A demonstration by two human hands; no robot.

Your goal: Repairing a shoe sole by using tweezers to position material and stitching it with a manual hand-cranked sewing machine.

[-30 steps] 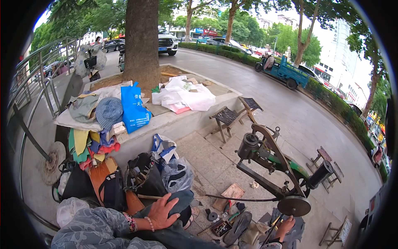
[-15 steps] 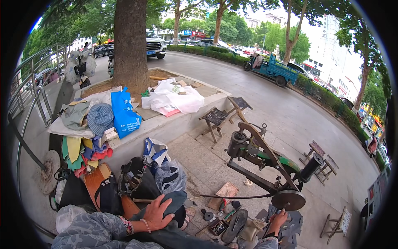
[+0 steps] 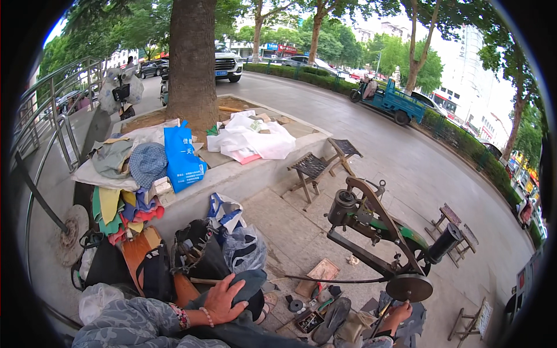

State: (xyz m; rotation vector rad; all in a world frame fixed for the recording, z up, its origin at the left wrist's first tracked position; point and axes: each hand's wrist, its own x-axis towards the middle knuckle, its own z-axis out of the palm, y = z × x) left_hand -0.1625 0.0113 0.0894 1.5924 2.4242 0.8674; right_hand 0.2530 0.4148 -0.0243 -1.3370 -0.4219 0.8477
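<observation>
Everything sits farther right and a little lower than half a second ago, as the view has swung; the right hand (image 3: 399, 314) shifted along with it, at the lower rim of the wheel (image 3: 409, 287) in both frames. Its fingers are curled inward there, and I cannot tell whether they grip a handle or only touch the rim. The wheel is at the near end of a black-and-green machine (image 3: 376, 223), which rises over the paved ground (image 3: 278, 216), well apart from the front edge of the raised planter (image 3: 241, 169). Spread and holding nothing, the left hand's (image 3: 223, 301) fingers lie on dark grey cloth (image 3: 250, 283) across the person's leg.

Between the hands, on the ground, are a dark shoe (image 3: 332, 320) and, just left of it, a small open box (image 3: 310, 322) of little pieces. Grey scraps (image 3: 415, 322) lie beneath the wheel. Two folding stools stand beside the planter's right corner, the nearer one (image 3: 310, 169) close to its front edge. A blue bag (image 3: 183, 159) hangs over that edge farther left.
</observation>
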